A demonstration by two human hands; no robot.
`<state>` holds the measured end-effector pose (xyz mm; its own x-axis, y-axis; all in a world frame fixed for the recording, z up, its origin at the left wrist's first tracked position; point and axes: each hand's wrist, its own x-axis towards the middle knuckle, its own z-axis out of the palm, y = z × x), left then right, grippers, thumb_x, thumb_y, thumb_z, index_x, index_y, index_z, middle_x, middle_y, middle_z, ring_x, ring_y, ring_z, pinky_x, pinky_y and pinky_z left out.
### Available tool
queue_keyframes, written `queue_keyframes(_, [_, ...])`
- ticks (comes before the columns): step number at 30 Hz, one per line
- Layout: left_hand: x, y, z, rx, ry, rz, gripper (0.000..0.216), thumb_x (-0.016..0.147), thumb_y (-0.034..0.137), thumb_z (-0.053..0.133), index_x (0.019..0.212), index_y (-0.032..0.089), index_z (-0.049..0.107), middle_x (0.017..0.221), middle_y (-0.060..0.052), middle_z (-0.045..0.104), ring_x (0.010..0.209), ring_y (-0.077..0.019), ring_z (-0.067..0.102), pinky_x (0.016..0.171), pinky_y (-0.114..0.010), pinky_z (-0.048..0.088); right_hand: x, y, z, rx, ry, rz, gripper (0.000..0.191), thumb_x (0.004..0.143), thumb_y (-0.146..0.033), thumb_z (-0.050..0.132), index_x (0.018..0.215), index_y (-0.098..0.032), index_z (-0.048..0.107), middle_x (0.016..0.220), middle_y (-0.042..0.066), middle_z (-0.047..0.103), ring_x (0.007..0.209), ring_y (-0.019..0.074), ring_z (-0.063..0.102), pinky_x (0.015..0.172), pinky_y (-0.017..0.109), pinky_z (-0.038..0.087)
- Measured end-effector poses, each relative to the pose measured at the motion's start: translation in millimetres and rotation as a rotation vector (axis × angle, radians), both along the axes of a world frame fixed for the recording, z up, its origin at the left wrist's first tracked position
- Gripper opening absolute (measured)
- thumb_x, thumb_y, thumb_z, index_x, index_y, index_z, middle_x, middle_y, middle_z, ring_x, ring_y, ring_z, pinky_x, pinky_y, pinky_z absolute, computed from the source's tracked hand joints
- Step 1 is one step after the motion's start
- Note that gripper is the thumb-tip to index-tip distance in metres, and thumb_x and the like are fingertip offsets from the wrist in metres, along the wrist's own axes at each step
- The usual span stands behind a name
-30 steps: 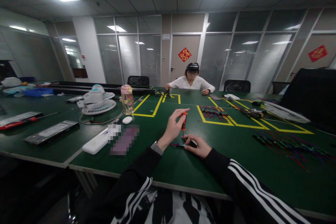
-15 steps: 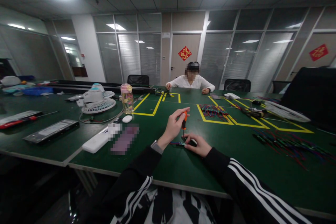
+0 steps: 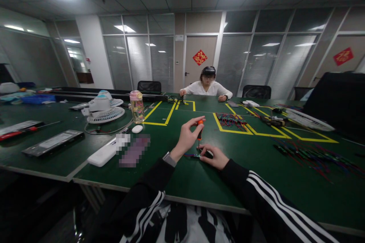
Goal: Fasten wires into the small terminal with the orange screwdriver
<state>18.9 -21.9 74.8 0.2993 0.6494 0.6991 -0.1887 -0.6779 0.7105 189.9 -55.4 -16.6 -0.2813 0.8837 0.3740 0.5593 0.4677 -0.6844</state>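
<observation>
My left hand [image 3: 188, 135] grips an orange and black screwdriver [image 3: 200, 131] held upright, its shaft pointing down. The tip meets a small green circuit board [image 3: 196, 155] with thin red and blue wires, lying on the green table [image 3: 182, 176]. My right hand [image 3: 214, 157] pinches the board's right end between thumb and fingers, low against the tabletop. A dark shape shows under the right palm; I cannot tell what it is.
Wired boards lie in a pile [image 3: 232, 120] inside yellow tape and in another heap [image 3: 316, 157] at right. On the left are a white power bank [image 3: 104, 152], a bottle [image 3: 137, 107], a fan [image 3: 105, 110] and a hard drive [image 3: 54, 142]. A person [image 3: 207, 87] sits opposite.
Both hands keep nearly the same place, the screwdriver still standing on the board. The whole view has shifted slightly.
</observation>
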Motion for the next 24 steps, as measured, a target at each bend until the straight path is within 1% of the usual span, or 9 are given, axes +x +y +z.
queue_keyframes(3, [-0.7,-1.2,1.7,0.091,0.014,0.114,0.026,0.081,0.022,0.067,0.106,0.019,0.07,0.094,-0.004,0.068,0.085,-0.0146,0.061,0.081,-0.027,0.048,-0.4,-0.5,0.6,0.0,0.009,0.005,0.012,0.072,-0.028,0.071,0.073,-0.019,0.062,0.113,0.013,0.07,0.116,0.0288,0.061,0.106,0.053,0.037])
queue_keyframes(5, [-1.5,-1.4,2.5,0.128,0.018,0.143,0.023,0.08,0.022,0.067,0.103,0.02,0.071,0.094,-0.004,0.065,0.086,-0.0143,0.06,0.081,-0.026,0.048,-0.6,-1.0,1.1,0.002,0.007,0.003,0.012,0.072,-0.028,0.07,0.074,-0.02,0.062,0.113,0.013,0.07,0.116,0.029,0.061,0.105,0.053,0.038])
queue_keyframes(7, [-1.9,-0.7,2.1,0.121,0.02,0.11,0.023,0.086,0.023,0.061,0.106,0.021,0.071,0.102,-0.005,0.064,0.095,-0.0156,0.06,0.086,-0.027,0.047,-0.8,-1.4,1.4,0.004,0.002,0.001,0.011,0.072,-0.027,0.07,0.074,-0.02,0.062,0.113,0.013,0.07,0.115,0.0289,0.062,0.104,0.053,0.039])
queue_keyframes(9, [-1.5,0.3,0.7,0.065,0.018,0.025,0.028,0.092,0.024,0.051,0.114,0.021,0.067,0.112,-0.007,0.064,0.1,-0.0167,0.062,0.087,-0.028,0.048,-0.9,-1.6,1.7,0.006,0.002,-0.001,0.011,0.072,-0.027,0.07,0.074,-0.02,0.062,0.113,0.013,0.07,0.115,0.0286,0.062,0.105,0.053,0.039])
queue_keyframes(12, [-0.5,1.1,-1.1,-0.001,0.015,-0.045,0.032,0.093,0.025,0.05,0.121,0.02,0.063,0.113,-0.009,0.066,0.094,-0.0167,0.065,0.083,-0.028,0.05,-1.0,-1.8,2.0,0.01,-0.005,0.002,0.01,0.072,-0.026,0.07,0.074,-0.02,0.062,0.114,0.014,0.07,0.115,0.0291,0.062,0.105,0.053,0.038])
queue_keyframes(16, [-0.7,1.0,-0.7,0.109,0.029,0.103,0.026,0.083,0.024,0.065,0.109,0.021,0.07,0.095,-0.004,0.066,0.087,-0.0149,0.061,0.082,-0.027,0.048,-1.3,-1.8,2.3,0.006,-0.007,-0.004,0.011,0.072,-0.027,0.07,0.073,-0.019,0.062,0.113,0.014,0.07,0.114,0.0299,0.063,0.105,0.054,0.038])
queue_keyframes(18, [-1.1,1.4,-0.3,0.144,0.036,0.136,0.024,0.081,0.024,0.067,0.105,0.021,0.071,0.093,-0.003,0.063,0.085,-0.0141,0.059,0.081,-0.026,0.047,-1.5,-1.9,2.5,0.001,-0.004,-0.007,0.011,0.072,-0.027,0.07,0.073,-0.019,0.062,0.113,0.014,0.07,0.113,0.0296,0.063,0.105,0.053,0.038])
queue_keyframes(21, [-0.8,2.8,-1.2,0.108,0.028,0.062,0.026,0.089,0.021,0.056,0.112,0.022,0.069,0.106,-0.006,0.063,0.097,-0.0154,0.06,0.087,-0.027,0.047,-1.6,-2.1,2.6,-0.006,-0.011,-0.005,0.011,0.072,-0.027,0.069,0.074,-0.019,0.062,0.114,0.014,0.07,0.115,0.0298,0.062,0.104,0.054,0.038])
queue_keyframes(24, [0.3,3.3,-2.4,-0.006,0.007,-0.065,0.034,0.093,0.022,0.046,0.123,0.021,0.062,0.119,-0.009,0.063,0.098,-0.0169,0.064,0.082,-0.028,0.05,-1.5,-2.0,2.2,-0.008,-0.008,-0.004,0.011,0.073,-0.027,0.069,0.074,-0.019,0.062,0.114,0.014,0.069,0.115,0.0296,0.061,0.104,0.054,0.038])
